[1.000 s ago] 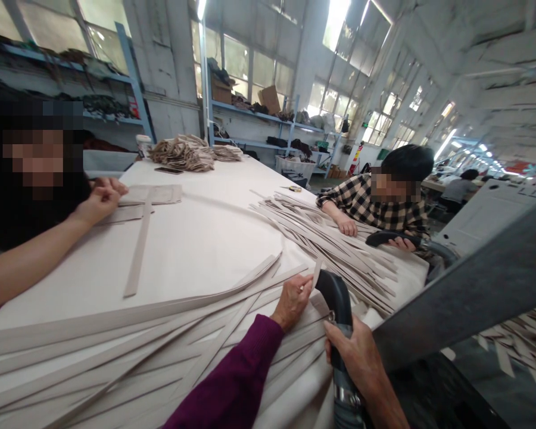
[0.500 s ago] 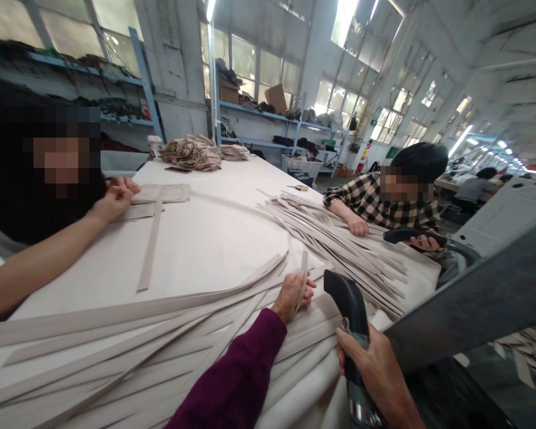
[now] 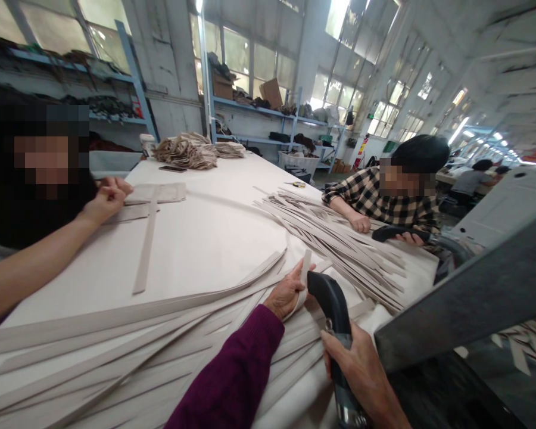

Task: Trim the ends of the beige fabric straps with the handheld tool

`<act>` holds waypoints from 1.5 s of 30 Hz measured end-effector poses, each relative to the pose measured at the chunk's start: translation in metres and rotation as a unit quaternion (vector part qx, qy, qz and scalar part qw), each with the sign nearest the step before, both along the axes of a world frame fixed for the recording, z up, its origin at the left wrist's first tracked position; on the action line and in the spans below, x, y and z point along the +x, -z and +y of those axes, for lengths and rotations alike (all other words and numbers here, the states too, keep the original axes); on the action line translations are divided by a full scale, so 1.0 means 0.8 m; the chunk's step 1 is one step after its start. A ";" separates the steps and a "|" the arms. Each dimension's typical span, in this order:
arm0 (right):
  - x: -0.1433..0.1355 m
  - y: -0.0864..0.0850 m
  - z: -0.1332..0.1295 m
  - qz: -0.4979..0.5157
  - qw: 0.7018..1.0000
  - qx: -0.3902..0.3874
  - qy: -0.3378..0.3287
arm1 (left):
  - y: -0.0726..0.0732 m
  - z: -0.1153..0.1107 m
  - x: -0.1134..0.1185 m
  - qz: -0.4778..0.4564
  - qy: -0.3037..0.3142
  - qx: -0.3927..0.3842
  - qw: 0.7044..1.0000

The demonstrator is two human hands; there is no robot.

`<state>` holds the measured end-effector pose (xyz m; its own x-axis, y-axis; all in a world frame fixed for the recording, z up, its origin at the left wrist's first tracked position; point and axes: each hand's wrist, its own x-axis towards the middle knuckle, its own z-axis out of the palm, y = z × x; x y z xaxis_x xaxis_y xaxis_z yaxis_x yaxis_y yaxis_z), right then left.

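Observation:
My left hand [image 3: 286, 294], in a purple sleeve, is closed around a narrow beige fabric strip [image 3: 306, 264], whose short end stands up above the fingers. My right hand [image 3: 357, 360] grips a black curved hose handle [image 3: 333, 301] with a metal clamp near its lower end. The handle's open mouth is right beside the strip in my left hand; I cannot tell whether they touch. Under both hands, long beige strips [image 3: 170, 325] lie fanned across the white table [image 3: 223, 238].
At left, a co-worker's hands [image 3: 111, 193] are at beige pieces. Opposite, a person in a checked shirt [image 3: 370, 196] holds a similar black handle [image 3: 397, 233] beside more strips [image 3: 321, 238]. A grey metal beam [image 3: 464, 286] slants at right. Bundled strips [image 3: 185, 152] sit at the back.
My right hand has brought the black hose handle left, up to the strip in my left hand. My left hand has turned slightly and still holds the strip. The view has shifted a little.

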<state>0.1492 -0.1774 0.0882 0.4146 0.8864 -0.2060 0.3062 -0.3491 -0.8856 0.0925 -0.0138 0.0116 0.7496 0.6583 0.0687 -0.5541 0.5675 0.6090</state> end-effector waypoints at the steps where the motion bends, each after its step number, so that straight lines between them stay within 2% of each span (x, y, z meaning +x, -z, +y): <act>1: 0.000 0.001 0.002 0.001 1.000 0.005 -0.002 | 0.000 -0.001 0.001 0.002 0.004 0.003 1.000; 6: 0.011 0.003 0.016 -0.011 1.000 0.029 0.004 | -0.001 -0.007 0.003 -0.013 0.061 0.031 0.998; 10: 0.029 -0.010 0.029 -0.040 0.997 0.050 0.036 | 0.008 -0.011 0.006 0.002 0.120 0.069 0.990; 14: 0.040 -0.023 0.030 -0.085 0.993 0.042 0.068 | 0.006 -0.022 0.006 0.063 0.175 0.167 0.968; 17: 0.040 -0.023 0.019 -0.098 0.993 0.035 0.055 | -0.001 -0.026 0.005 0.132 0.129 0.270 0.945; 19: 0.037 -0.019 0.010 -0.096 0.994 0.033 0.044 | -0.003 -0.023 0.004 0.202 0.039 0.331 0.921; 21: 0.035 -0.012 0.003 -0.088 0.995 0.029 0.039 | 0.000 -0.017 0.005 0.296 -0.105 0.386 0.867; 23: 0.034 -0.006 -0.003 -0.077 0.996 0.025 0.036 | 0.006 -0.012 0.007 0.398 -0.222 0.450 0.768; 24: 0.034 -0.004 -0.005 -0.074 0.996 0.023 0.033 | 0.010 -0.010 0.008 0.441 -0.252 0.488 0.709; 26: 0.034 -0.002 -0.009 -0.077 0.996 0.026 0.028 | 0.015 -0.009 0.010 0.510 -0.264 0.558 0.599; 28: 0.034 -0.003 -0.012 -0.081 0.996 0.027 0.025 | 0.018 -0.010 0.013 0.567 -0.265 0.586 0.515; 30: 0.032 -0.005 -0.016 -0.081 0.996 0.022 0.024 | 0.018 -0.010 0.016 0.612 -0.264 0.584 0.464; 33: 0.031 -0.006 -0.021 -0.072 0.997 0.011 0.029 | 0.015 -0.007 0.015 0.638 -0.237 0.593 0.431; 36: 0.030 -0.003 -0.024 -0.061 0.998 0.004 0.031 | 0.012 -0.005 0.009 0.632 -0.215 0.606 0.432; 38: 0.029 0.000 -0.024 -0.052 0.998 0.004 0.030 | 0.013 -0.003 0.005 0.613 -0.213 0.607 0.458; 39: 0.028 0.002 -0.024 -0.045 0.999 0.006 0.031 | 0.014 -0.002 0.003 0.597 -0.214 0.604 0.483; 40: 0.027 0.003 -0.024 -0.037 0.999 0.007 0.034 | 0.015 0.000 0.002 0.578 -0.216 0.593 0.517; 43: 0.022 0.006 -0.022 -0.025 0.998 0.009 0.058 | 0.017 0.006 0.001 0.498 -0.229 0.508 0.665; 45: 0.019 0.006 -0.021 -0.026 0.997 0.014 0.073 | 0.015 0.009 0.003 0.442 -0.203 0.439 0.756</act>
